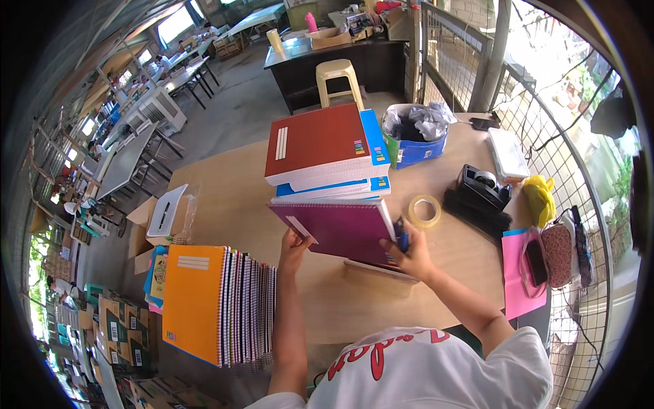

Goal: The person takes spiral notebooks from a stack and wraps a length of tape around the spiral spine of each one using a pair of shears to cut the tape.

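Observation:
A purple spiral notebook (340,228) is tilted up in front of me, its back edge close to the stack of notebooks behind it. My left hand (295,249) grips its lower left corner. At the right edge, my right hand (412,253) is closed around a small dark-blue object (402,235) of unclear kind, with the thumb against the notebook. Below the notebook lies a flat brown piece (381,270), partly covered. The stack behind has a dark-red notebook (317,140) on top and blue ones (376,136) beneath it.
A tall pile of spiral notebooks with an orange cover (194,300) stands at left. On the table's right side are a clear tape roll (424,211), black tape dispenser (484,184), pink folder (516,286), phone (536,262) and yellow bag (540,200). Behind sits a bin of plastic (415,153).

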Motion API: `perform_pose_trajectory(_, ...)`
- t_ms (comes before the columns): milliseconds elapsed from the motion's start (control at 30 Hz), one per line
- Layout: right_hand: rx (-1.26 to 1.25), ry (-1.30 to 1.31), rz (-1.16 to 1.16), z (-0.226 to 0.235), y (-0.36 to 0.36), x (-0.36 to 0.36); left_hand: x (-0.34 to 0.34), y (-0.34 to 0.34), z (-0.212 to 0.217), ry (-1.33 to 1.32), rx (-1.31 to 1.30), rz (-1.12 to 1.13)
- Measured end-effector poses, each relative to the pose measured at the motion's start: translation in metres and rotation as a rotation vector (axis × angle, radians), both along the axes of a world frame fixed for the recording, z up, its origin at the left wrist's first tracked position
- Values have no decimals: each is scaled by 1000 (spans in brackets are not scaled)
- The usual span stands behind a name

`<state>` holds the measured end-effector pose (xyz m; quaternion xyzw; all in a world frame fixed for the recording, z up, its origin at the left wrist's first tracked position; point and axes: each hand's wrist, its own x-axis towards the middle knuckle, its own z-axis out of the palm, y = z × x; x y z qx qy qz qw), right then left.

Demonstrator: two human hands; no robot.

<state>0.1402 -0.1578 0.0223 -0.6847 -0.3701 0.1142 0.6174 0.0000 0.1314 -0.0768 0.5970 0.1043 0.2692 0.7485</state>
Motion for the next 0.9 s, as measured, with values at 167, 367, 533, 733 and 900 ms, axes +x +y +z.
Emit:
perform_pose_trajectory(167, 46, -128, 92, -1, 4, -15, -16, 12, -33, -36, -102, -30)
perform_pose_trajectory(367, 24, -103, 86, -4, 2, -16, -5, 19, -31, -29, -49, -8)
perform_pose_trajectory(533, 21, -84, 93, -6, 5, -21, -9, 22, -32, -36, -44, 6)
perform_pose_trajectory(733, 37, -76, 122, -7, 10, -21, -15, 29, -33, -37, -43, 17)
perform_pose_trajectory(900, 61, -120, 137, -13, 14, -27, -20, 29, -28, -22, -38, 11)
